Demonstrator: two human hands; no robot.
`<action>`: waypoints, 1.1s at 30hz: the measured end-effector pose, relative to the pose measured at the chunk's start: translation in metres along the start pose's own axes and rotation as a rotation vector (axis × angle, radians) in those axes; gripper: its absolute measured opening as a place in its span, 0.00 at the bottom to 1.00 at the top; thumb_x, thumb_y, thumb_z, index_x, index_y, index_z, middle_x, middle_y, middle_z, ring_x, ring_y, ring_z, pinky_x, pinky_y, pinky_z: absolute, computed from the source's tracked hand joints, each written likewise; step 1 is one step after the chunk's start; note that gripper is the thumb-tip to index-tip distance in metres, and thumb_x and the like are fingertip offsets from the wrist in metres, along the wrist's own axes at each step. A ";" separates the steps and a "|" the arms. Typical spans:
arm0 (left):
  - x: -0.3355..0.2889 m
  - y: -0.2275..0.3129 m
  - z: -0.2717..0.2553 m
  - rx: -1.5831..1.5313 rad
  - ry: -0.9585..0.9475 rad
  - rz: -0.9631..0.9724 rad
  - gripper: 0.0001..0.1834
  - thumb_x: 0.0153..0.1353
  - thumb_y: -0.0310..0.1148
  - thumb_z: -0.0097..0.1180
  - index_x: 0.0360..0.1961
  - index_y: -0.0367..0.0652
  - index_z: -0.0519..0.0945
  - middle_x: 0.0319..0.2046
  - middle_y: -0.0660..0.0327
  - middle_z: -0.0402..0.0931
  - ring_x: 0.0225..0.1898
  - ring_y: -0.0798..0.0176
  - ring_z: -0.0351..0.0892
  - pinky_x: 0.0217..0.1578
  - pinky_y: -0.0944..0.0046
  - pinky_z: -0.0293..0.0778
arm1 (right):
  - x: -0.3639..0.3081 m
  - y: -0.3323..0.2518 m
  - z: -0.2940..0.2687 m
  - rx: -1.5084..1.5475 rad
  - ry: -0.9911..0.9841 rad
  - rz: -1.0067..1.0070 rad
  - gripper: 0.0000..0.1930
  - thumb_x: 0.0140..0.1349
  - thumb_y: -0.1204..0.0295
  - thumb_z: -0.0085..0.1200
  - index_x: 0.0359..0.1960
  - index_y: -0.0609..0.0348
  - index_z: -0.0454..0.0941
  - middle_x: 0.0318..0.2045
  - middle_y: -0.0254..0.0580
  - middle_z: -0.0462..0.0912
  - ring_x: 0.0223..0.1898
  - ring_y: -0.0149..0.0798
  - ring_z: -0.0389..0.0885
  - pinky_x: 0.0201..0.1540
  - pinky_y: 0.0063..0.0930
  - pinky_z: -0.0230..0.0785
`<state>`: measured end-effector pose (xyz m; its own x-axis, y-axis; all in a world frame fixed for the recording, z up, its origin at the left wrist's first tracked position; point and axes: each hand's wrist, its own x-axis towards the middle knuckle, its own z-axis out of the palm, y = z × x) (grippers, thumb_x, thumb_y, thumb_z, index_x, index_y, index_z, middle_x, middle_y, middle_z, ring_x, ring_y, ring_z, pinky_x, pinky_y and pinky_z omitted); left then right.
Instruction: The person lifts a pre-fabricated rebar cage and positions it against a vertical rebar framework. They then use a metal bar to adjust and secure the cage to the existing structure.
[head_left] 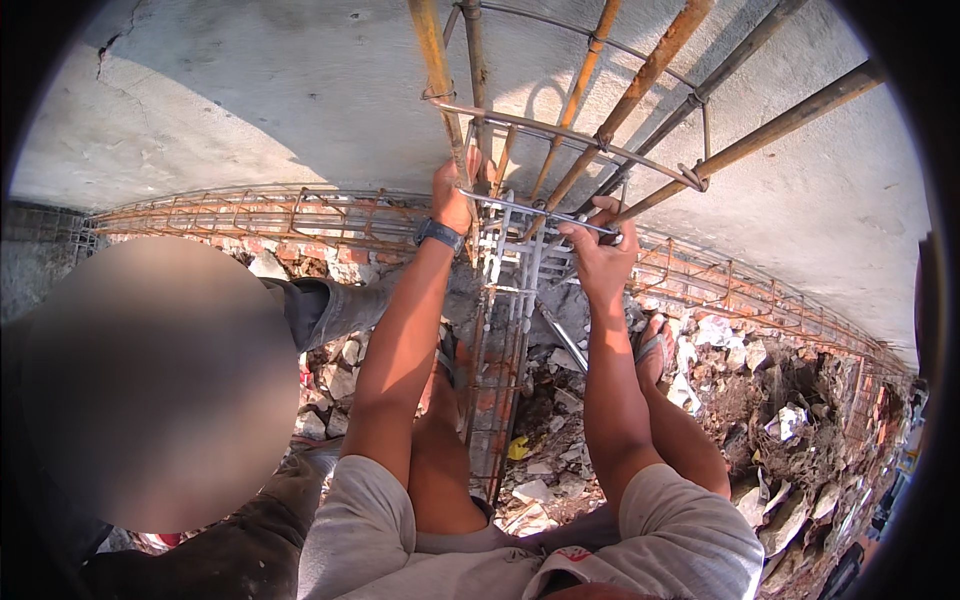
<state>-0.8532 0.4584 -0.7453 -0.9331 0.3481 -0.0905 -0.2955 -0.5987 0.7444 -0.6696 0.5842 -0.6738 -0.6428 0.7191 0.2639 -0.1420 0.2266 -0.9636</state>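
Hands, left hand [452, 200] and right hand [601, 250], both clench the grey steel stirrup [535, 211] around the rusty rebar column [600, 120].

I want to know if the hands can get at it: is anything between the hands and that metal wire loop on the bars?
Nothing visible. The left hand and the right hand already grip the wire loop directly, around the rusty upright bars.
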 end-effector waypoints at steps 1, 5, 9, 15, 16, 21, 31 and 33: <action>-0.004 0.003 0.007 -0.024 0.009 -0.011 0.15 0.73 0.43 0.57 0.41 0.40 0.79 0.38 0.63 0.78 0.38 0.67 0.78 0.38 0.63 0.78 | 0.000 -0.001 -0.001 0.002 -0.007 -0.031 0.27 0.48 0.79 0.76 0.49 0.62 0.75 0.29 0.29 0.71 0.29 0.21 0.69 0.29 0.15 0.64; 0.003 0.024 0.005 0.132 -0.048 0.018 0.16 0.73 0.43 0.56 0.34 0.41 0.78 0.32 0.60 0.77 0.34 0.66 0.78 0.32 0.65 0.74 | -0.003 0.000 0.005 0.011 -0.031 0.012 0.26 0.48 0.80 0.76 0.49 0.62 0.75 0.29 0.29 0.71 0.29 0.21 0.69 0.29 0.15 0.65; -0.009 0.015 0.001 0.075 -0.128 0.060 0.15 0.74 0.41 0.54 0.33 0.41 0.78 0.29 0.64 0.74 0.32 0.65 0.75 0.35 0.63 0.74 | -0.006 0.000 0.003 0.033 -0.004 0.017 0.25 0.49 0.80 0.75 0.48 0.62 0.75 0.30 0.28 0.71 0.30 0.21 0.69 0.29 0.14 0.63; 0.003 0.008 -0.007 -0.077 -0.024 -0.024 0.13 0.74 0.39 0.54 0.36 0.40 0.79 0.31 0.63 0.76 0.33 0.65 0.77 0.38 0.62 0.75 | -0.002 -0.001 0.004 -0.032 -0.043 -0.001 0.25 0.51 0.80 0.74 0.49 0.62 0.73 0.30 0.29 0.69 0.31 0.20 0.69 0.29 0.13 0.64; 0.005 0.005 -0.008 -0.072 -0.034 -0.011 0.13 0.74 0.39 0.54 0.36 0.40 0.79 0.32 0.63 0.77 0.33 0.66 0.77 0.38 0.62 0.76 | -0.001 0.003 0.004 -0.011 -0.039 -0.021 0.25 0.51 0.80 0.74 0.50 0.62 0.73 0.30 0.29 0.69 0.31 0.20 0.69 0.29 0.13 0.64; -0.013 0.014 0.016 0.040 0.035 0.005 0.15 0.75 0.40 0.54 0.40 0.38 0.80 0.32 0.64 0.78 0.34 0.68 0.77 0.37 0.65 0.75 | -0.002 0.006 0.003 0.109 -0.022 0.026 0.26 0.52 0.79 0.74 0.51 0.62 0.73 0.31 0.30 0.69 0.31 0.21 0.69 0.29 0.15 0.65; -0.074 0.024 0.018 0.323 -0.258 0.388 0.39 0.65 0.67 0.54 0.54 0.38 0.74 0.33 0.65 0.73 0.32 0.73 0.69 0.36 0.70 0.68 | -0.005 -0.001 0.012 0.021 0.072 -0.025 0.36 0.48 0.79 0.76 0.59 0.61 0.69 0.32 0.31 0.69 0.31 0.23 0.71 0.29 0.16 0.66; -0.078 0.025 0.012 0.375 -0.264 0.331 0.42 0.57 0.66 0.65 0.54 0.37 0.73 0.32 0.66 0.73 0.32 0.73 0.69 0.34 0.70 0.68 | -0.007 -0.008 0.016 -0.020 0.122 -0.082 0.40 0.48 0.78 0.77 0.63 0.61 0.68 0.32 0.31 0.69 0.31 0.23 0.70 0.29 0.17 0.66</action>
<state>-0.7853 0.4254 -0.7116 -0.8665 0.3829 0.3204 0.1419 -0.4264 0.8933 -0.6762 0.5668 -0.6684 -0.5335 0.7719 0.3457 -0.1739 0.3000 -0.9380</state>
